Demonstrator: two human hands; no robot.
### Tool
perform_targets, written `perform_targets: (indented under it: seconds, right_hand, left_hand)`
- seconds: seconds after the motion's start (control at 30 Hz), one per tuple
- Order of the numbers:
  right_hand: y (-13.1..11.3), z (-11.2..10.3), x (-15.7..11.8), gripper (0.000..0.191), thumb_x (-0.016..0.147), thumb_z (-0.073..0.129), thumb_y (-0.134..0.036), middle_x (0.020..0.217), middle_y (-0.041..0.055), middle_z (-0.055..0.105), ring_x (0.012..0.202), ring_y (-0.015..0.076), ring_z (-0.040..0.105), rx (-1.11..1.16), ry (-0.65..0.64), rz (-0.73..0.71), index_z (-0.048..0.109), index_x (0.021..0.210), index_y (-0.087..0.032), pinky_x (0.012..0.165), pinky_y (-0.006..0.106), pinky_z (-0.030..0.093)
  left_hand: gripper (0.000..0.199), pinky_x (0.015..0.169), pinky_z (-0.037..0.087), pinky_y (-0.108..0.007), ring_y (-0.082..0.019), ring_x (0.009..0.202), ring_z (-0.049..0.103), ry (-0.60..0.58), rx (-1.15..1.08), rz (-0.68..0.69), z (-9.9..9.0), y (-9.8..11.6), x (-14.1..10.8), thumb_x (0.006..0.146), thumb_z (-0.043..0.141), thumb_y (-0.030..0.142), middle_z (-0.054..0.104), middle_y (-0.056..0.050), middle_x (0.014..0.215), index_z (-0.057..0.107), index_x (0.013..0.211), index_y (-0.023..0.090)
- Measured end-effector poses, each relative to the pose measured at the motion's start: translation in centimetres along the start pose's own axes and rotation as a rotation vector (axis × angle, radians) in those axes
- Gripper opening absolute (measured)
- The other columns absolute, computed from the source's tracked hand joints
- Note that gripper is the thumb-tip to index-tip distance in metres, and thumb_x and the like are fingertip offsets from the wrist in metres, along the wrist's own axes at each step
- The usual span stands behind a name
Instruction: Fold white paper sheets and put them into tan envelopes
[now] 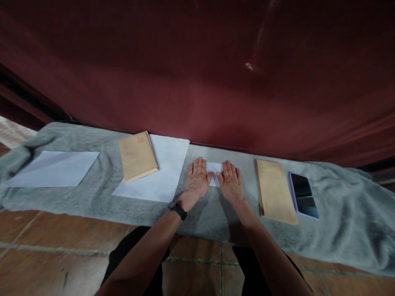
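Observation:
A small white piece of paper (214,167), probably folded, lies on the grey cloth between my two hands. My left hand (197,181), with a dark band on its wrist, rests flat on the paper's left end, fingers stretched out. On the right end lies my right hand (231,181), also flat, its fingers pointing away from me. Both thumbs point inward over the paper. The paper's two ends are hidden beneath the hands.
To the left, a pile of brown envelopes (138,156) sits on white paper sheets (168,164). Farther left is another white sheet (58,168). At right lie more brown envelopes (276,191) and a phone (304,195). A dark red surface (197,90) rises behind the grey cloth (212,222).

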State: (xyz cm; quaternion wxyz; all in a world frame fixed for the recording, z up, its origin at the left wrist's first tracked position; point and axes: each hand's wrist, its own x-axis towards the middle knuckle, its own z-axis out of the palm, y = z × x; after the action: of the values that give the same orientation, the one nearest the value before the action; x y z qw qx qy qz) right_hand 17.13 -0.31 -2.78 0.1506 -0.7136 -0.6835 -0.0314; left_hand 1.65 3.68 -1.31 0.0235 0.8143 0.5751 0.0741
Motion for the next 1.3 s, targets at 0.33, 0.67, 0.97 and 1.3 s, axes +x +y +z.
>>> perform_targets:
  seconds: [0.33,0.67,0.97,1.3]
  right_hand:
    - [0.5,0.0,-0.4,0.063,0.108,0.024,-0.043,0.162,0.0184,0.038,0.148,0.0317,0.036,-0.021,0.0,0.012,0.035,0.157,-0.005,0.121,0.05,0.024]
    - [1.0,0.4,-0.6,0.059,0.109,0.023,-0.039,0.163,0.0156,0.038,0.149,0.0293,0.035,-0.029,0.012,0.017,0.034,0.158,-0.009,0.122,0.049,0.023]
    - [0.9,0.2,-0.5,0.06,0.108,0.024,-0.04,0.162,0.0169,0.039,0.148,0.0297,0.036,-0.021,0.011,0.019,0.034,0.158,-0.008,0.122,0.049,0.023]
    - [1.3,0.0,-0.6,0.06,0.107,0.025,-0.036,0.164,0.0179,0.034,0.15,0.0297,0.033,-0.059,-0.036,-0.013,0.033,0.158,-0.006,0.122,0.051,0.024]
  left_hand:
    - [0.065,0.127,0.018,-0.047,-0.029,0.155,0.023,0.024,0.007,-0.045,-0.4,-0.9,-0.5,0.105,0.029,0.04,0.027,-0.02,0.165,0.03,0.157,0.001]
    - [0.063,0.127,0.02,-0.046,-0.029,0.155,0.025,0.03,0.018,-0.076,-0.4,-1.3,-0.6,0.106,0.028,0.038,0.028,-0.019,0.165,0.032,0.157,0.001]
    - [0.061,0.128,0.017,-0.048,-0.028,0.157,0.019,0.101,-0.055,-0.012,-1.1,0.1,-1.4,0.104,0.028,0.032,0.026,-0.018,0.166,0.031,0.157,0.002]
    - [0.069,0.128,0.018,-0.048,-0.028,0.156,0.022,0.064,-0.135,0.317,0.4,2.8,-5.2,0.105,0.031,0.053,0.032,-0.018,0.165,0.033,0.156,0.006]
